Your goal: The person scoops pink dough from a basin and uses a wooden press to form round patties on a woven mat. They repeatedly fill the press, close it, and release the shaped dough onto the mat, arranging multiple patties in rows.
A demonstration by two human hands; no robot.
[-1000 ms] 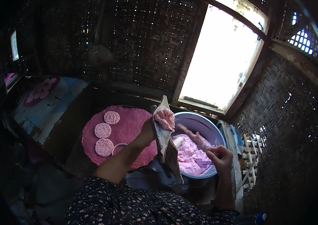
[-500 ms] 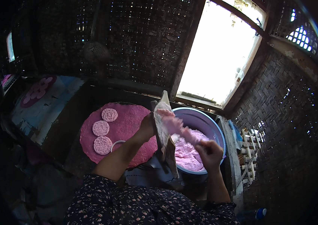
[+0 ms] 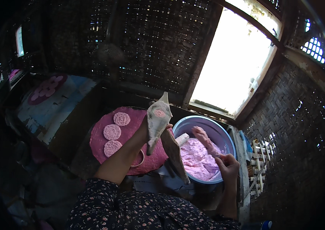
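My left hand (image 3: 169, 126) is closed on a wooden hand press, mostly hidden behind it. One pale, pointed arm of the press (image 3: 155, 125) has a round hollow filled with pink dough; the other arm (image 3: 177, 156) swings apart to the right and bears a whitish plunger (image 3: 182, 139). My right hand (image 3: 228, 167) grips a dough-coated stick (image 3: 205, 141) over the blue-grey tub (image 3: 231, 142), which holds pink dough (image 3: 197, 161). Left of these, three round pink patties of fine strands (image 3: 112, 132) and a ring (image 3: 141, 159) lie on a round pink mat (image 3: 103, 115).
A worn pale-blue surface (image 3: 36, 115) at the far left carries another round mat with pink pieces (image 3: 47, 91). Behind the tub is a bright window (image 3: 231, 65) in a woven wall. A slatted bamboo piece (image 3: 260, 153) stands at the right, and a blue cap (image 3: 267, 225) shows below.
My right hand has drawn the dough-coated stick away from the press, back over the tub. The press has turned, so its filled hollow faces me. The whole view has shifted slightly.
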